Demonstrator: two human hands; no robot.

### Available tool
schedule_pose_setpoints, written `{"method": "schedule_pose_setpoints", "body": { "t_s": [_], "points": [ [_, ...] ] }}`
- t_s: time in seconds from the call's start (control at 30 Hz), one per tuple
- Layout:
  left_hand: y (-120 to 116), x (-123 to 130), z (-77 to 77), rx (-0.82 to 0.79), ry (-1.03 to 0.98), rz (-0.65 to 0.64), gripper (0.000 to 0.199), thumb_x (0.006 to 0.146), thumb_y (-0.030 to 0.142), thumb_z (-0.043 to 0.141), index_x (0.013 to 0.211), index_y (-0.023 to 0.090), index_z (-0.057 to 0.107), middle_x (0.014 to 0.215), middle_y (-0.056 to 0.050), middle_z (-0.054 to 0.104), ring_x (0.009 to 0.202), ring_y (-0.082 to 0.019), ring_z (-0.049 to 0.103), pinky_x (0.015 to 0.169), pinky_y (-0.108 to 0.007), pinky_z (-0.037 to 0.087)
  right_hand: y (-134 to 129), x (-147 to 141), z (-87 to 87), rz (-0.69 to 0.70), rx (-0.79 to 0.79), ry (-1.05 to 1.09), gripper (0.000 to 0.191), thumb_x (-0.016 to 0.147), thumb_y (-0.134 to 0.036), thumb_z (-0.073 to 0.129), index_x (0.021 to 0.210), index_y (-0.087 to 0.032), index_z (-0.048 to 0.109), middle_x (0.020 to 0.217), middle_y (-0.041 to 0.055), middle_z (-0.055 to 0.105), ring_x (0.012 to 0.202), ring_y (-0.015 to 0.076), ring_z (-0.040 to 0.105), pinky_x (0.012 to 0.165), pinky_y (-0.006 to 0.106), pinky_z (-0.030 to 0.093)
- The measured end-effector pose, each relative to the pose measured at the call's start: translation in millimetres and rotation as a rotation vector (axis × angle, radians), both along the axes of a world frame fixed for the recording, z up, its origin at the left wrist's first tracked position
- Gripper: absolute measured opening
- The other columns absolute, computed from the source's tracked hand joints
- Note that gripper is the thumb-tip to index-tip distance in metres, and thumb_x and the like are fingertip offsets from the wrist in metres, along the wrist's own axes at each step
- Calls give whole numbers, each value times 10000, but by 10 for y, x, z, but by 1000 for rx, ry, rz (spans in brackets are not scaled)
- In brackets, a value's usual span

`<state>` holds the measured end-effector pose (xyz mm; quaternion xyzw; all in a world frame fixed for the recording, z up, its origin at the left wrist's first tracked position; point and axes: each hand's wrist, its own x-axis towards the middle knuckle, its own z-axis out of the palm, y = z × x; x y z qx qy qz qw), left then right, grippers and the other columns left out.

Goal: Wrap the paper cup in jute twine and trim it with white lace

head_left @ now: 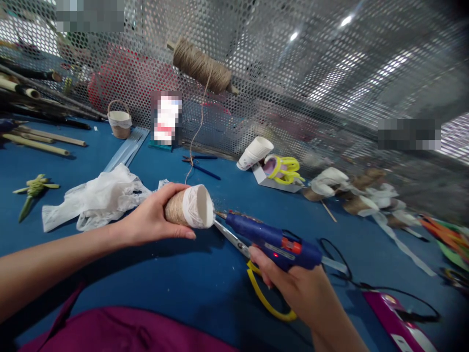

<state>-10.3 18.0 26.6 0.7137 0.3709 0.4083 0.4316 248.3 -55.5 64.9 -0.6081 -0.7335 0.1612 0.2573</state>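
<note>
My left hand (156, 215) grips a paper cup (176, 207) wrapped in brown twine, with white lace round its rim. The cup lies tilted, its mouth facing right. In my right hand (284, 276) is a blue hot glue gun (264, 234), a clear glue stick jutting from its back and a small red light lit. Its nozzle points at the cup's rim; whether they touch I cannot tell. Beneath the gun lie scissors (234, 237) with yellow handles, partly hidden by my right hand. White lace fabric (98, 198) is heaped beside my left forearm.
A twine spool (201, 66) hangs on the perforated metal screen, its strand running down behind the cup. Along the back stand a small twine basket (120, 124), a phone (166, 120), pliers (205, 168) and stacked paper cups (252, 152). A purple power strip (395, 322) lies front right.
</note>
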Motion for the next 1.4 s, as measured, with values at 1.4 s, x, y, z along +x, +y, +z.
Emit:
{"method": "schedule_pose_setpoints", "body": {
  "t_s": [1.4],
  "points": [
    [-55,68,40,-369,-316,-174,679,571,241,779,1166,143,468,1081,-87,601,937,-213,579,794,-307,481,211,-237,-235,0,-690,1295,271,749,-429,652,707,-164,617,442,-69,442,307,-1,162,304,142,167]
  ]
}}
